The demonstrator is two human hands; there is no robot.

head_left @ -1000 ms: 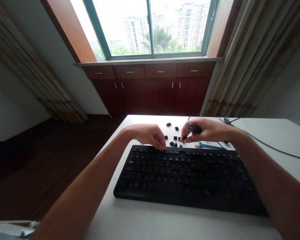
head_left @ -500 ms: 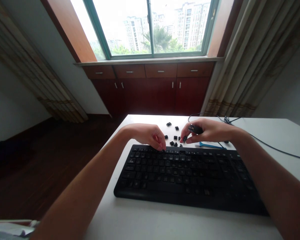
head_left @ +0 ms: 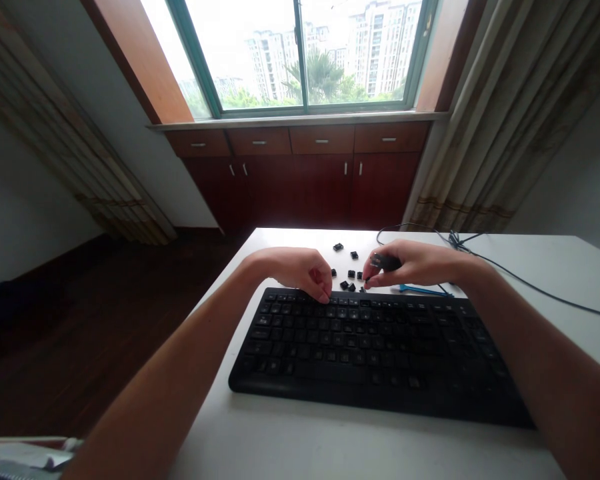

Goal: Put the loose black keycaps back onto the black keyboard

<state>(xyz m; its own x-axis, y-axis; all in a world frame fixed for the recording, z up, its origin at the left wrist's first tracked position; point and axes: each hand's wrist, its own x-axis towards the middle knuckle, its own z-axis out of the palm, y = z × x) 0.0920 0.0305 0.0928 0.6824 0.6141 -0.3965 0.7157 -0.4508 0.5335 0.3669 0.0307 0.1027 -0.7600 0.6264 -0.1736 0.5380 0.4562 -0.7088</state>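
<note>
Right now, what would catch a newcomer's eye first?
Probably the long black keyboard on the white table, then the bright window at the top of the view. Next, small loose black pieces beyond the keyboard's far edge, between the left hand and right hand.

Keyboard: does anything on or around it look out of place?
Yes: several small black pieces, apparently keys, lie scattered on the desk beyond the keyboard. That looks odd because keys normally sit in place.

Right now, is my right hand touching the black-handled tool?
Touching. The head view shows the right hand curled around the black-handled tool, its handle tucked into the grip.
</note>
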